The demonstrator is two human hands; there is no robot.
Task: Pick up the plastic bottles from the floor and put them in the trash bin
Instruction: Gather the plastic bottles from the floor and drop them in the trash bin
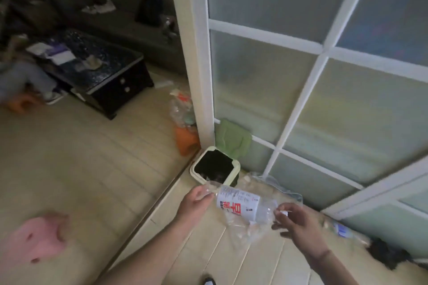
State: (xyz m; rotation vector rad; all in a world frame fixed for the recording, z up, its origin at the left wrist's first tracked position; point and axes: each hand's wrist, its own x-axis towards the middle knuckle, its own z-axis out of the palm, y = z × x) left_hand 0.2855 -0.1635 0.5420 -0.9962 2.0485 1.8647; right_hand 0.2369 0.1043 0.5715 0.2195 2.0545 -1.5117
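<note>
A clear plastic bottle (240,203) with a white and red label hangs sideways in the air, low in the head view. My left hand (196,201) grips its left end. My right hand (298,222) holds its capped right end. Just beyond the bottle stands a small pale green trash bin (234,170) with a black liner and its lid flipped up against the glass partition. More clear plastic (273,183) lies on the floor behind the held bottle. Another bottle with a blue label (342,230) lies on the floor at the right.
A white-framed frosted glass partition (301,76) fills the right side. A bag of bottles (181,109) and an orange stool (185,142) sit by its post. A dark coffee table (99,69) stands at the left, a pink slipper (39,238) lies lower left, and a dark object (389,254) lies lower right.
</note>
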